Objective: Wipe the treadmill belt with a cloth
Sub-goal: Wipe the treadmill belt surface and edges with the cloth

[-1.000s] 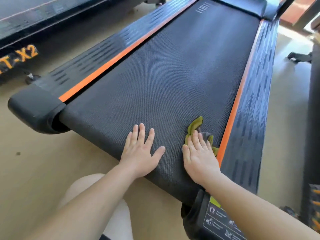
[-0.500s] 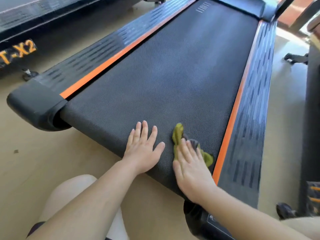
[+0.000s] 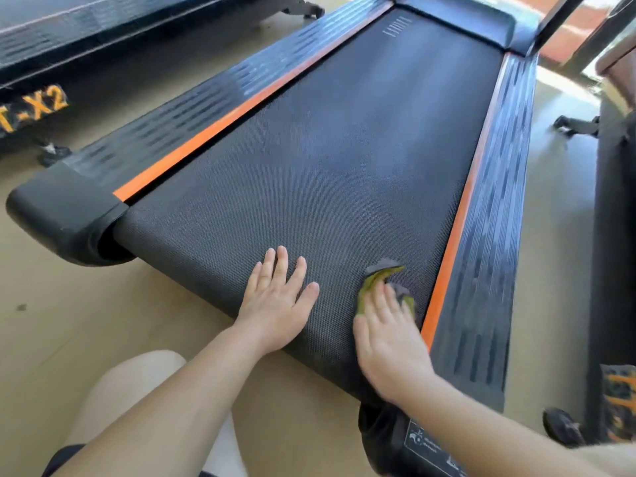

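The black textured treadmill belt (image 3: 337, 160) runs away from me between two orange-striped side rails. A small green and grey cloth (image 3: 380, 275) lies crumpled on the belt's near right end. My right hand (image 3: 389, 335) presses flat on the cloth with straight fingers, which cover most of it. My left hand (image 3: 275, 301) rests flat on the belt's near edge, fingers spread, a hand's width left of the cloth.
The right side rail (image 3: 488, 235) and left side rail (image 3: 192, 132) flank the belt. A black end cap (image 3: 58, 215) sits at the near left corner. Another treadmill (image 3: 51, 39) stands at the far left. My knee (image 3: 137, 390) is over the beige floor.
My right hand slid the cloth left toward the belt's middle, then back a little to the right and forward. My left hand stayed planted on the belt.
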A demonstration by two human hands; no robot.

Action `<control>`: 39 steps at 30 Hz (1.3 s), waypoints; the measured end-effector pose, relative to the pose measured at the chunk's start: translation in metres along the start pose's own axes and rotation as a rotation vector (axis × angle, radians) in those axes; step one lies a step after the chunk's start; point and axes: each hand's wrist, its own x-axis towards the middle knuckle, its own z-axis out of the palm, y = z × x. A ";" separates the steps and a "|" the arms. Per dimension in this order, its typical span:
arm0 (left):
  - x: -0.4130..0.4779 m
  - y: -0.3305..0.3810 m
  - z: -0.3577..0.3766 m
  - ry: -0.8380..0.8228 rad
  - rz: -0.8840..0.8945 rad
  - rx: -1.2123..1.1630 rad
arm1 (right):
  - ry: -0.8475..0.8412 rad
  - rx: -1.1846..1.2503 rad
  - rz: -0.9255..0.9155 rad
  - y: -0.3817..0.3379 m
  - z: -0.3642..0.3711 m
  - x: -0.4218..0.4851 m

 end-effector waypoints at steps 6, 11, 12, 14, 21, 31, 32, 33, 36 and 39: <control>0.001 0.001 -0.001 -0.016 0.004 0.007 | -0.084 -0.020 -0.302 0.011 -0.014 -0.017; -0.002 -0.002 -0.002 -0.014 0.018 -0.028 | -0.112 0.068 0.273 0.050 -0.018 0.062; -0.002 -0.002 0.000 -0.006 0.017 -0.023 | -0.106 0.071 0.279 0.042 -0.011 0.061; -0.001 -0.001 0.000 -0.003 0.008 -0.022 | -0.002 0.057 0.189 0.013 -0.001 0.041; 0.011 -0.002 -0.011 -0.059 -0.004 0.064 | -0.358 0.126 -0.168 -0.009 -0.045 0.005; -0.027 0.073 0.019 0.045 0.533 0.363 | -0.464 0.017 -0.039 0.043 -0.127 0.023; -0.023 0.073 0.025 -0.048 0.550 0.416 | -0.442 0.011 -0.028 0.049 -0.127 0.028; -0.018 0.071 0.027 -0.078 0.562 0.443 | -0.405 0.017 -0.018 0.054 -0.127 0.032; 0.011 0.053 0.027 -0.040 0.626 0.500 | -0.316 0.064 0.028 0.067 -0.117 0.037; 0.053 0.040 -0.003 0.022 0.357 0.491 | -0.293 0.083 0.031 0.068 -0.095 0.032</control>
